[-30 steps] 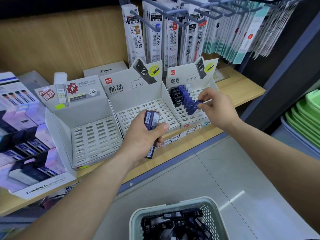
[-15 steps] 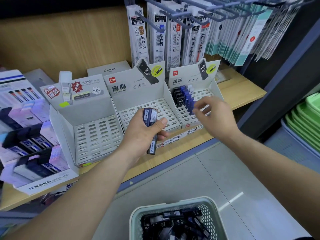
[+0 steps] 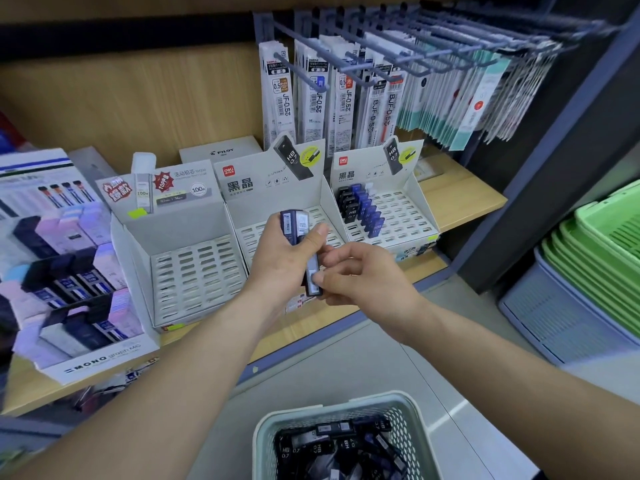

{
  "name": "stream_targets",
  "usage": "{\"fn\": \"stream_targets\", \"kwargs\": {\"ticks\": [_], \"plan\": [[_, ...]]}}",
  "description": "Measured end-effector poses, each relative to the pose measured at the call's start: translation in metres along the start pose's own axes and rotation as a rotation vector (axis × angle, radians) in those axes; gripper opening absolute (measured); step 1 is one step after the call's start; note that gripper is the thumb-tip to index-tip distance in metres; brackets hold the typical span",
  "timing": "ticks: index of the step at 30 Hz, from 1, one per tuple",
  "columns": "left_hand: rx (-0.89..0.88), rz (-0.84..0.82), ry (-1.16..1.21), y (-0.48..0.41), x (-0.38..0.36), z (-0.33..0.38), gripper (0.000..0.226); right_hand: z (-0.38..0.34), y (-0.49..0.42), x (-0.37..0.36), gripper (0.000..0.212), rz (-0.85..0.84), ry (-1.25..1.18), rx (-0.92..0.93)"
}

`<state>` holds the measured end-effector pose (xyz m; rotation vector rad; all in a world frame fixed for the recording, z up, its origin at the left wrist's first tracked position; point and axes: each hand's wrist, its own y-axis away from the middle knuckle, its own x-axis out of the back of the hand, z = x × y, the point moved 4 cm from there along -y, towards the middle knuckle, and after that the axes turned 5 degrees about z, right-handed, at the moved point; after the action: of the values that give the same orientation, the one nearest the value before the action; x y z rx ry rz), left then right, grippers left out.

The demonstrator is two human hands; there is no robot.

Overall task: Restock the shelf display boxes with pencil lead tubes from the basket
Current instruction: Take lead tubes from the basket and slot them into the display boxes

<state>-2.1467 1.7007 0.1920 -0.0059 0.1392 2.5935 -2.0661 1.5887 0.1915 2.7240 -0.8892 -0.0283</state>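
Left hand (image 3: 284,261) grip clamped around a small bundle of pencil lead tubes (image 3: 300,244), held in front of the middle display box (image 3: 277,202). Right hand (image 3: 360,275) pinches the lowest tube's end. Tubes look light, rigid, slick plastic; best pinched on the flat sides. More in basket (image 3: 266,431).

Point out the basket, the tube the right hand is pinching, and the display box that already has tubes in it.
basket (image 3: 265,432): head view, on its left rim.
pinched tube (image 3: 312,271): head view, on its grey lower body.
part-filled display box (image 3: 403,216): head view, on its bare slotted floor.
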Motion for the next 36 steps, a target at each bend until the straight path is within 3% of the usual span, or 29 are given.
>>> {"fn": "stream_targets", "kwargs": {"ticks": [5,11,20,29,34,36], "plan": [[-0.069,0.039,-0.288,-0.006,0.009,-0.006,0.032,0.004,-0.006,0.001,0.016,-0.069,0.003,-0.021],[-0.03,-0.049,-0.296,-0.009,0.002,-0.013,0.033,0.004,-0.013,0.013,0.017,-0.066,0.073,0.019],[0.01,-0.143,-0.284,-0.004,-0.008,-0.014,0.031,0.006,-0.021,0.052,0.012,0.142,0.021,0.16],[0.02,-0.107,-0.28,-0.008,-0.009,-0.017,0.035,0.007,-0.02,0.059,0.022,0.144,0.068,0.189],[0.012,-0.102,-0.283,-0.007,-0.006,-0.015,0.035,0.01,-0.022,0.057,0.01,0.134,0.061,0.161],[-0.001,-0.1,-0.291,-0.007,-0.006,-0.014,0.035,0.012,-0.023,0.054,0.02,0.089,0.039,0.128]]}}
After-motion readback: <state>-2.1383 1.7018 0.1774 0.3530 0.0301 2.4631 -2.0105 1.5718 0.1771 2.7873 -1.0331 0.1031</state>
